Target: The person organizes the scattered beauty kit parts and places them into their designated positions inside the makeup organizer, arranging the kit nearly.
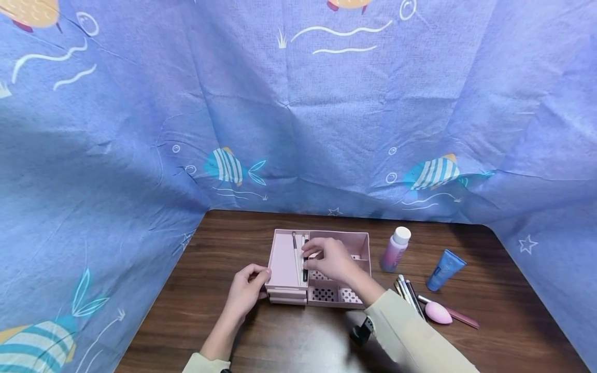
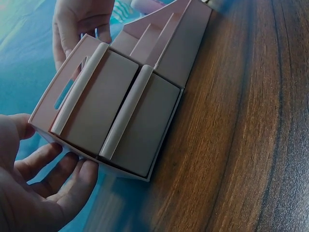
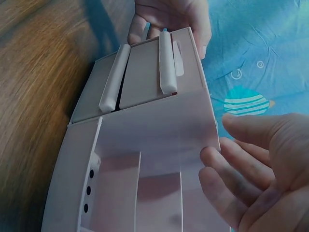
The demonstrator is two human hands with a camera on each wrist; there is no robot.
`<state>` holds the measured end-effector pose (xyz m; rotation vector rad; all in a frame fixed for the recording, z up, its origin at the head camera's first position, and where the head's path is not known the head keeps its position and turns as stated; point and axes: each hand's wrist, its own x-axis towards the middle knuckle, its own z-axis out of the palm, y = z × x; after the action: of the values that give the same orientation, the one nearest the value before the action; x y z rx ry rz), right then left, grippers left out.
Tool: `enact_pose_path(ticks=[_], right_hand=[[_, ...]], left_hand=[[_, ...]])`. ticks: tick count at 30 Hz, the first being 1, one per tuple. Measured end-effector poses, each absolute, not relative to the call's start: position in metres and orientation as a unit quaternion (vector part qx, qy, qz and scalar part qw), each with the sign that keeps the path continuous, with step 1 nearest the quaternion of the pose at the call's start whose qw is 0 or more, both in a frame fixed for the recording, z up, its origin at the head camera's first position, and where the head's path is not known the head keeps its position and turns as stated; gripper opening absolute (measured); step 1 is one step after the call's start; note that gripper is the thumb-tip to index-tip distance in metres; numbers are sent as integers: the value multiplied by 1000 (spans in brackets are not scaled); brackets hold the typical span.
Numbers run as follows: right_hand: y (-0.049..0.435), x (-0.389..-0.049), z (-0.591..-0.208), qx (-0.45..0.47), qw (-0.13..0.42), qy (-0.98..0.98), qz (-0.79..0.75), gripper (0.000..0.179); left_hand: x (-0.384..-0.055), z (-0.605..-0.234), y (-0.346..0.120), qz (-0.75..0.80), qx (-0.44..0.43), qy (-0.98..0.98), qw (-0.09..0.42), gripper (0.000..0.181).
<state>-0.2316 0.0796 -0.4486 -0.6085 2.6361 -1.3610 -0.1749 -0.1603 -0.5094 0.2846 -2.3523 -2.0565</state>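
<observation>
A pink desktop organizer [image 1: 336,235] has two drawers [image 2: 104,99] in its left part and open compartments on the right. My left hand [image 1: 247,290] grips its front left corner, thumb at the top edge and fingertips against the side. Slim makeup brushes lie on the flat top, including one with a dark tip [image 1: 295,248] and a black-handled one [image 1: 305,274]. Over these brushes is my right hand [image 1: 331,259], its fingertips close to the black handle. In the right wrist view, thumb and fingers [image 3: 222,166] are apart at the organizer's edge, with nothing visible between them.
Right of the organizer stand a pink-purple bottle [image 1: 394,254] with a white cap and a blue tube [image 1: 445,269]. Several brushes [image 1: 408,292] and a pink makeup sponge [image 1: 438,313] lie nearer. A blue fish-print cloth [image 1: 289,129] hangs behind the brown wooden table [image 1: 224,243].
</observation>
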Motion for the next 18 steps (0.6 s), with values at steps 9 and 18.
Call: enact_pose_path(ticks=[9,18], right_hand=[[96,-224,-451,-224,70,850,-471,40],[121,-218,-462,-201,43,873,-442,37]], left_hand=[[-176,-509,-159,-656,93,-749,-2,17],[-174,-508,-160,-660,96,-745,-2,18]])
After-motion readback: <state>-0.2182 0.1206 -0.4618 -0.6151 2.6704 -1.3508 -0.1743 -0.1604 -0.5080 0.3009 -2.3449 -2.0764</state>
